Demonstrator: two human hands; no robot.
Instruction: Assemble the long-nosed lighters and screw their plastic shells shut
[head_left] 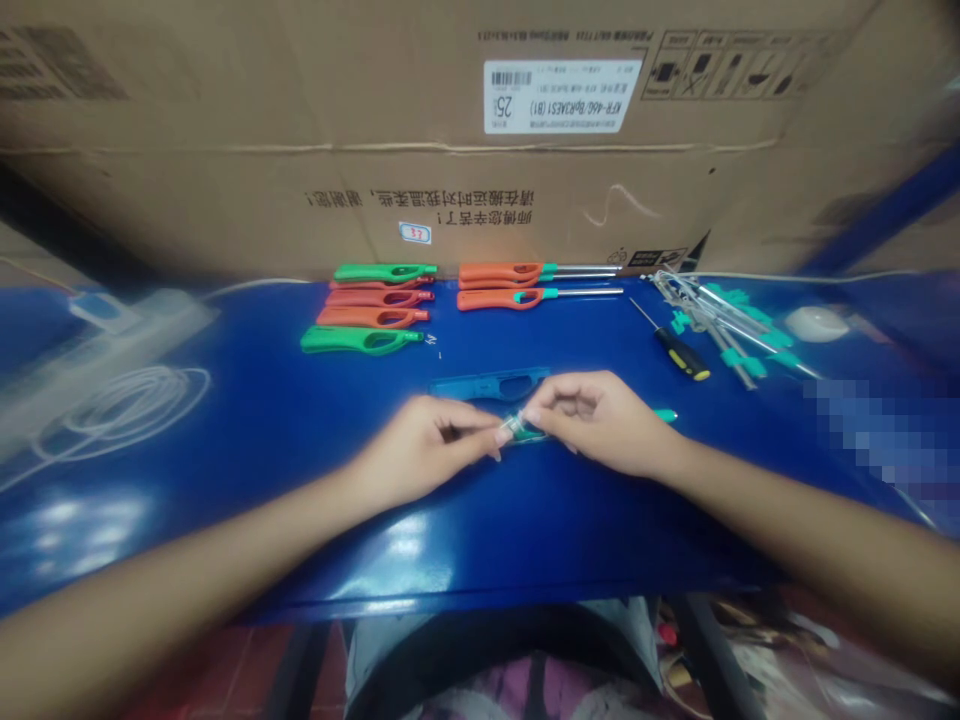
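My left hand (424,447) and my right hand (596,418) meet at the middle of the blue table (300,500). Both pinch a small clear part with a teal end (521,430) between thumb and fingertips. A teal tip (664,415) sticks out past my right hand. Just behind the hands lies a blue lighter shell (491,384), flat on the table.
Green and orange lighter handles (371,310) lie in a row at the back left; orange lighters with metal tubes (536,283) sit beside them. A black-and-yellow screwdriver (675,345) and a pile of metal tubes (720,320) lie at the right. A cardboard box (480,130) stands behind, a white cable coil (124,405) at left.
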